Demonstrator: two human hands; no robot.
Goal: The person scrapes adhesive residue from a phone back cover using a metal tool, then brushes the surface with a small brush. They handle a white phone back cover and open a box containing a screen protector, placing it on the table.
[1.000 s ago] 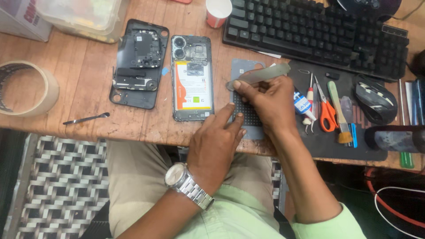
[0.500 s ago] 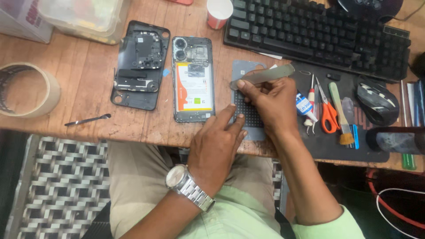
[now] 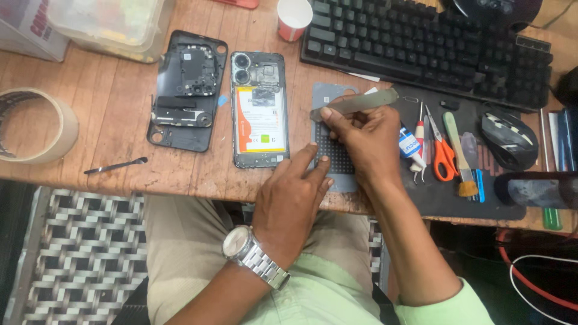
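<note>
My right hand grips a flat grey metal blade tool, held level over a grey gridded pad on the wooden table. My left hand, with a steel wristwatch, rests on the table's front edge, fingertips touching the pad's left side and the bottom corner of an opened phone that shows its battery and camera lenses. The phone's black back cover lies inside-up just left of it.
A black keyboard runs along the back, a mouse at right. Orange scissors, a brush and a small glue tube lie on a dark mat. Tape roll, thin metal pick, red cup, plastic box.
Both hands stay almost where they were; the right hand with the blade has shifted only slightly over the pad.
</note>
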